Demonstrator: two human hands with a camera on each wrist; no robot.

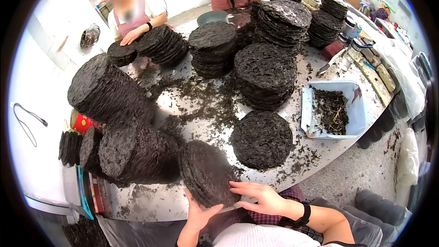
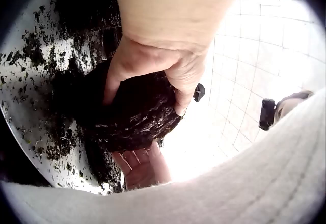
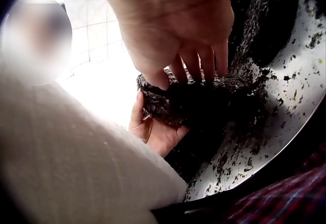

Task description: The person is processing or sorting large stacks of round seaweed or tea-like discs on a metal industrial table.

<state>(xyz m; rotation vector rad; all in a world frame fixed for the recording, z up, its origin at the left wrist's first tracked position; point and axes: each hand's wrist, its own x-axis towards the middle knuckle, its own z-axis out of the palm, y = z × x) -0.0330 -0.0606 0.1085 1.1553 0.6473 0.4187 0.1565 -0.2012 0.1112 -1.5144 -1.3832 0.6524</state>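
Note:
A stack of round dark dried seaweed sheets stands tilted on edge at the table's front, between both hands. My left hand grips its lower left edge, thumb in front and fingers partly hidden. In the left wrist view, the left hand spreads thumb and fingers over the stack. Against the right edge, my right hand lays nearly straight fingers. The right wrist view has the right hand's fingertips on the rim of the stack. Just beyond lies a flat round seaweed stack.
Thick seaweed rolls lie at left, and tall stacks stand behind. A light blue bin with scraps sits at right, near a knife. Loose flakes litter the table. Two people work across it.

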